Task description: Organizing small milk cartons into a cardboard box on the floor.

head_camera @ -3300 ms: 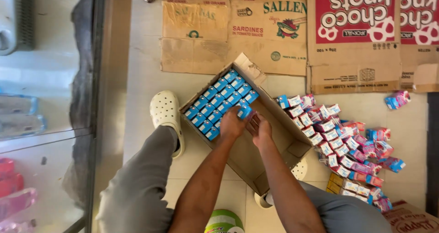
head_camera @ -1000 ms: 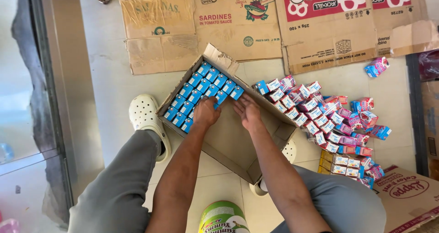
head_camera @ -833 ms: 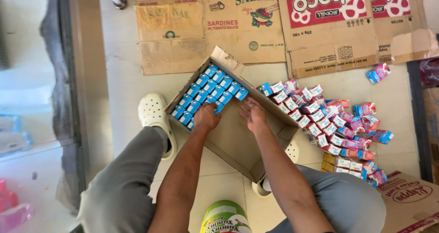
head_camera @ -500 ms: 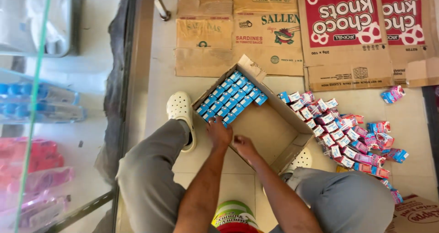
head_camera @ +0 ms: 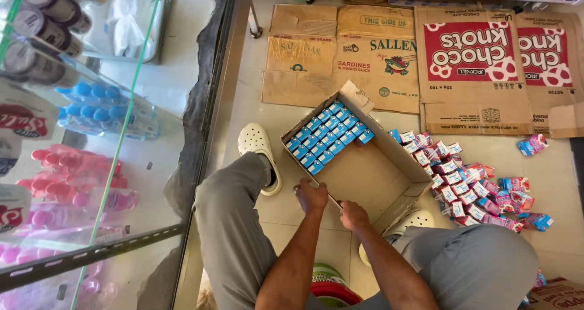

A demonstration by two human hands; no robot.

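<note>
An open cardboard box [head_camera: 371,179] lies on the tiled floor between my feet. Several small blue cartons [head_camera: 328,137] stand in rows at its far left end; the rest of its bottom is bare. My left hand [head_camera: 311,194] rests on the box's near rim. My right hand [head_camera: 353,214] grips the same near edge a little to the right. To the right of the box sits a loose pile of small red, white and blue cartons [head_camera: 468,182].
Flattened cardboard sheets [head_camera: 426,60] lie on the floor beyond the box. A glass display case [head_camera: 91,133] with bottles stands at my left. White clogs [head_camera: 258,155] are on my feet. A green and red round stool [head_camera: 331,285] is beneath me.
My hands have drawn back from the rows of blue cartons to the box's near edge. The view has shifted left, showing more of the glass case.
</note>
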